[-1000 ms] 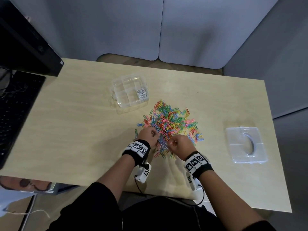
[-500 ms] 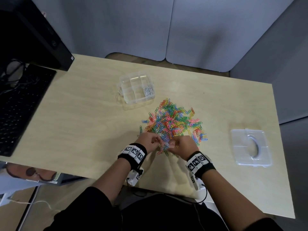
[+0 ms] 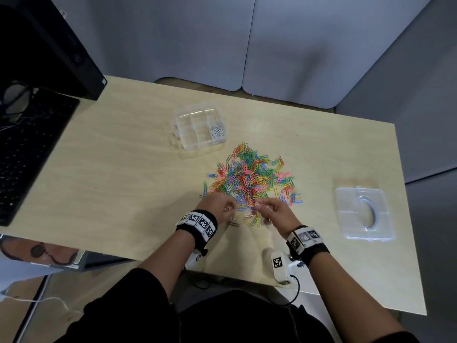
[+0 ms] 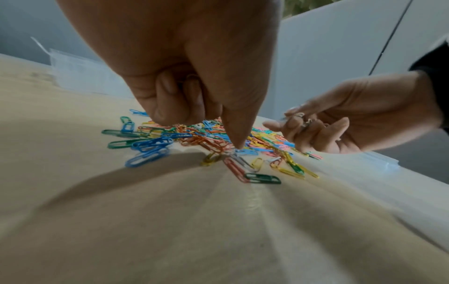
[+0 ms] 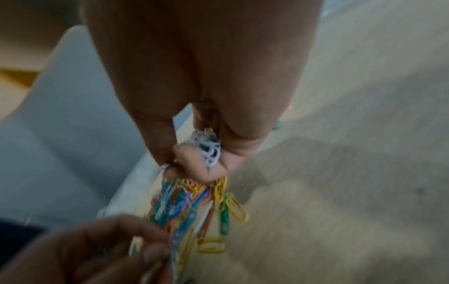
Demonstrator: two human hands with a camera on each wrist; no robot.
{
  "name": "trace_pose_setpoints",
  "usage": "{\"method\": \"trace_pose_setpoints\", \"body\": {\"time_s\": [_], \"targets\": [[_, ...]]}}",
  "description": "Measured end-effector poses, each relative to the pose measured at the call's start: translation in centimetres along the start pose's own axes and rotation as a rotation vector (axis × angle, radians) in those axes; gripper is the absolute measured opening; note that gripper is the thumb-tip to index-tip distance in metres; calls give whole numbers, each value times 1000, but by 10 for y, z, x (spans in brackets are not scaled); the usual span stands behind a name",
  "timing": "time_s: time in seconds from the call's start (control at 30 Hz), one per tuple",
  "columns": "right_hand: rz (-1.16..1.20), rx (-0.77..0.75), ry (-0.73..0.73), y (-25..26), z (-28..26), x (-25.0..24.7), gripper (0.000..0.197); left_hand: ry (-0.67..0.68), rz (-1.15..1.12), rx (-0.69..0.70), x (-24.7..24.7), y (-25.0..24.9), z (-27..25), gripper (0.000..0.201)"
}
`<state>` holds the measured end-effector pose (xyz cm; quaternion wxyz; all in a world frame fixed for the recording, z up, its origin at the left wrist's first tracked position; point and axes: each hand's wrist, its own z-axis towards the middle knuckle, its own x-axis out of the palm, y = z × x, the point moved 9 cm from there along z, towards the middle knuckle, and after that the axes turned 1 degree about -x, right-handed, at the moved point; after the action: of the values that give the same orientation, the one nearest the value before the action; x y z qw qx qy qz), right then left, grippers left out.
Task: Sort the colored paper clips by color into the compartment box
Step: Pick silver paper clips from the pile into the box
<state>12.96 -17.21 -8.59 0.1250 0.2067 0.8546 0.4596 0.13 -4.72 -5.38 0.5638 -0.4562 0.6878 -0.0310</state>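
Observation:
A heap of colored paper clips (image 3: 251,175) lies mid-table, just ahead of both hands. The clear compartment box (image 3: 190,125) stands beyond it to the left, with white clips (image 3: 217,131) in its near right compartment. My right hand (image 3: 270,210) hovers at the heap's near edge, fingers curled round a bunch of white clips (image 5: 211,151). My left hand (image 3: 217,206) sits close beside it, fingers curled, and its thumb tip presses down on a white clip (image 4: 240,160) at the heap's edge. Whether the curled left fingers hold more clips is hidden.
The box's clear lid (image 3: 363,214) lies flat near the table's right edge. A black keyboard (image 3: 27,154) and a dark monitor base (image 3: 61,58) occupy the left side. Loose yellow, green and red clips (image 4: 262,178) lie scattered near the hands. Grey partition panels stand behind the table.
My right hand has lifted a little and turned so the white clips in it show. The left hand stays at the heap's near edge. The head view has shifted.

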Motion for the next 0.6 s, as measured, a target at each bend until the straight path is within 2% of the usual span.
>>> {"method": "trace_pose_setpoints", "body": {"time_s": [0.1,0.17,0.2,0.23,0.37,0.43,0.53,0.6], "targets": [[462,214,77,-7,-13,15,19,-15,11,-1,1,6,-2,16],[616,334,102,-10,-20,25,25,-11,32,27,1,4,-2,15],[605,362,93,-11,-21,26,28,-10,51,48,1,2,-2,13],[495,342,66,-14,-17,23,27,-2,71,62,2,0,-1,13],[-328,45,-30,-1,0,9,12,-5,69,70,4,-5,0,18],[-553,-70,-26,13,4,15,8,10,93,81,6,-8,1,18],[-897,-155,22,21,10,28,6,36,137,88,9,-8,3,12],[-992,-184,65,19,13,33,4,51,132,46,11,-4,7,10]]}}
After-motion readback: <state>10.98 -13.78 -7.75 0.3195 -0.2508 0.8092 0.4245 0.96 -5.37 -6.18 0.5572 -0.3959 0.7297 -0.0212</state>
